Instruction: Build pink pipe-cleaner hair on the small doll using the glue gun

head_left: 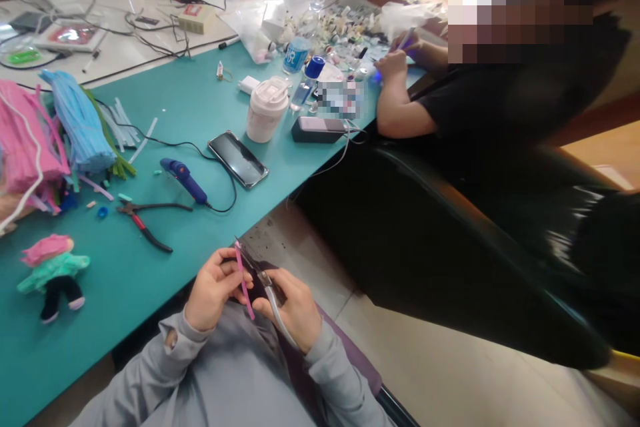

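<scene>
Soft indoor light, glare above, blurry edges

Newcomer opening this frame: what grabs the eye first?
Probably the fat pink bundle and blue bundle of strips at the table's left edge. Next, the pink-haired doll lying below them, then the scissors in the right hand, front and centre.

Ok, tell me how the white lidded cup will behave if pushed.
The white cup stands upright and looks taller than wide, so a high push may tip it. Its round wall suggests it could roll once over. The lid hides any contents, so whether it is light or heavy I can't tell.
</scene>
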A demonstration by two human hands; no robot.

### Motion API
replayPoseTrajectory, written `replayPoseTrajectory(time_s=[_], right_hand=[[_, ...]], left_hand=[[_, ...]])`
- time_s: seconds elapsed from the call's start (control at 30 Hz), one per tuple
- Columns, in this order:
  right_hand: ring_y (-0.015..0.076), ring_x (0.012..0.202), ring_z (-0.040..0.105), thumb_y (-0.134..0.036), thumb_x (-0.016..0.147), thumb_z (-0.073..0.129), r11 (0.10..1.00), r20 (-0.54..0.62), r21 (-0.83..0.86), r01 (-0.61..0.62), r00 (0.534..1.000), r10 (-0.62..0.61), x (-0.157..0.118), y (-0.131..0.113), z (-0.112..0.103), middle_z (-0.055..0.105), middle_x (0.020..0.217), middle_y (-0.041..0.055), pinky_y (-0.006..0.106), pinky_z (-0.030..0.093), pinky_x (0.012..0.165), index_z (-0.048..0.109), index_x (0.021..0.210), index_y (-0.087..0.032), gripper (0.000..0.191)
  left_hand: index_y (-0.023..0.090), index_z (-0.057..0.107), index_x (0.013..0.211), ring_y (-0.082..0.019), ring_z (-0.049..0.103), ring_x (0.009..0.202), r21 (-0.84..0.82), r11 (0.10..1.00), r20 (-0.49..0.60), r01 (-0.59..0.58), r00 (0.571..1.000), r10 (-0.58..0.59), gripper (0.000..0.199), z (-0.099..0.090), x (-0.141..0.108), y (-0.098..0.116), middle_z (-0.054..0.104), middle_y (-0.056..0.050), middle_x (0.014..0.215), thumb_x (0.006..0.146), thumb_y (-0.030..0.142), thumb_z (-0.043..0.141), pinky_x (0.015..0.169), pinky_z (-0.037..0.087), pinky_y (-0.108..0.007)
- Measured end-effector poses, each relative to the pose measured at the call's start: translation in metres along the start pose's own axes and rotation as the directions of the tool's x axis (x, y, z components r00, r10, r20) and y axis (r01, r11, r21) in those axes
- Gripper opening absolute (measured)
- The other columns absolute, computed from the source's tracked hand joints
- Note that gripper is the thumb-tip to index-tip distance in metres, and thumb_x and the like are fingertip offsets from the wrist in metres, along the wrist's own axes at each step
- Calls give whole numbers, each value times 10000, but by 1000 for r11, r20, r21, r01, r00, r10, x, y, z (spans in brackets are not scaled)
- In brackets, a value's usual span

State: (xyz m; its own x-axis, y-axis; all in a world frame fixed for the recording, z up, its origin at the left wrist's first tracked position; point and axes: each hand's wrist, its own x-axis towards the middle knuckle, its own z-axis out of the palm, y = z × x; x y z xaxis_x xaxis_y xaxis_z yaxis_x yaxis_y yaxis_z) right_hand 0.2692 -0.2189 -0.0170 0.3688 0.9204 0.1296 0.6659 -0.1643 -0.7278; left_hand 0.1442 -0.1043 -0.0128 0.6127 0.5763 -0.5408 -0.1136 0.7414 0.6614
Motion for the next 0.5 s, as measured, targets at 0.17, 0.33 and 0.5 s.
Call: replayPoseTrajectory(time_s=[0.17,0.33,0.5], right_hand=[[147,568,569,-779,826,381,1000,-16,-14,5,1000,-5,0,0,1,631,667,43,246,433,532,661,883,-166,676],[141,555,563,-766,827,402,1000,-32,-12,23,999,-24,-1,1,1,628,651,39,240,423,520,662,867,-160,661],[133,522,541,-745,847,405,999,-53,-21,45,998,-46,-1,1,2,610,616,32,236,404,498,666,855,-153,647]], left_hand=[[179,498,955,-148,655,553,-6,1000,20,12,1000,-11,610,0,0,0,682,16,608,536,368,898,406,484,-176],[183,493,953,-151,650,537,-21,1000,36,21,999,-21,606,1,-1,0,673,22,599,536,355,898,398,481,-181],[187,486,960,-153,644,530,-41,999,54,32,998,-30,617,2,-1,1,664,25,594,531,347,901,392,481,-185]])
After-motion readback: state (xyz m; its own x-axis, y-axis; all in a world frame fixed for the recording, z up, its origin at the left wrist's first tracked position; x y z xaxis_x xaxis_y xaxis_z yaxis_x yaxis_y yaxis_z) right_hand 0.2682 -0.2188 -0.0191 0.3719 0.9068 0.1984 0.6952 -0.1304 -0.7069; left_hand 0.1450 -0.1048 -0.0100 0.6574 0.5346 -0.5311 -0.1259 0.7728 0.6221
